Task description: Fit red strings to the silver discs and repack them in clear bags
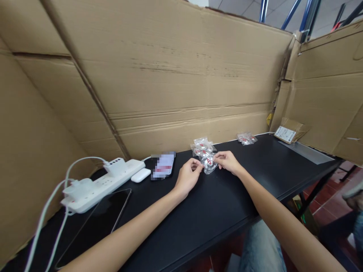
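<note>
Both hands meet over a black table (215,204) and pinch one small clear plastic packet (209,165) with a red and white item inside. My left hand (188,176) grips the packet's left edge with thumb and fingers closed. My right hand (227,161) holds its right edge, fingers curled. Just behind the packet lies a small pile of similar packets (202,146). A second small pile of packets (246,138) sits farther right near the back wall.
Cardboard walls (181,75) enclose the table's back and sides. A white power strip (99,181) with plugged cables lies at left, beside a white earbud case (140,175), a phone (162,166) and a dark tablet (96,223). A labelled cardboard flap (286,133) rests at the right.
</note>
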A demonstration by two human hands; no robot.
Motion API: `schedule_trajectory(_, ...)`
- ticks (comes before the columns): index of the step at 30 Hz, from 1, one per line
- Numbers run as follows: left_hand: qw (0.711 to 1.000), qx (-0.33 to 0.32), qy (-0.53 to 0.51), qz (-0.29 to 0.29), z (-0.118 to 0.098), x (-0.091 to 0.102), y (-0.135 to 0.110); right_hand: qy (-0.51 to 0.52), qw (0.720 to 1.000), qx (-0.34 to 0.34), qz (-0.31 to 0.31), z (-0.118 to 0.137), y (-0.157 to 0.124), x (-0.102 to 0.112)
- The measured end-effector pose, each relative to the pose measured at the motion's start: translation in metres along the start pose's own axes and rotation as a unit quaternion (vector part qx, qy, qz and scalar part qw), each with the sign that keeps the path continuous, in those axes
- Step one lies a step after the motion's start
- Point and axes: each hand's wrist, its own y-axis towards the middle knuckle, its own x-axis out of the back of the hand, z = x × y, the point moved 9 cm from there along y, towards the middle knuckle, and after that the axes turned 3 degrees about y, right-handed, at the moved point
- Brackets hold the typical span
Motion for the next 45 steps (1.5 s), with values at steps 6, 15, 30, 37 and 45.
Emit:
schedule_trajectory(6,1.000,0.015,-0.021,-0.011,0.0094,0.0035,0.0036,-0.004,1.000,0.000,0.015,0.0032,-0.0011,-0.0024)
schedule_trajectory(15,1.000,-0.017,0.003,0.012,0.0055,-0.0019,0.0077,-0.030,0.999,0.002,0.021,0.0004,-0.0011,-0.0031)
schedule_trajectory(30,1.000,-0.008,-0.009,0.016,0.0042,-0.0030,0.0059,-0.026,0.999,0.014,0.026,0.0039,-0.0024,-0.0047)
schedule_trajectory(37,1.000,-0.006,-0.009,0.021,0.0039,-0.0037,0.0059,-0.026,0.999,0.009,0.026,0.0018,-0.0014,-0.0046)
schedule_trajectory(45,1.000,-0.009,-0.013,0.023,0.0019,-0.0036,0.0053,-0.014,0.999,0.023,0.028,0.0013,0.0004,-0.0049)
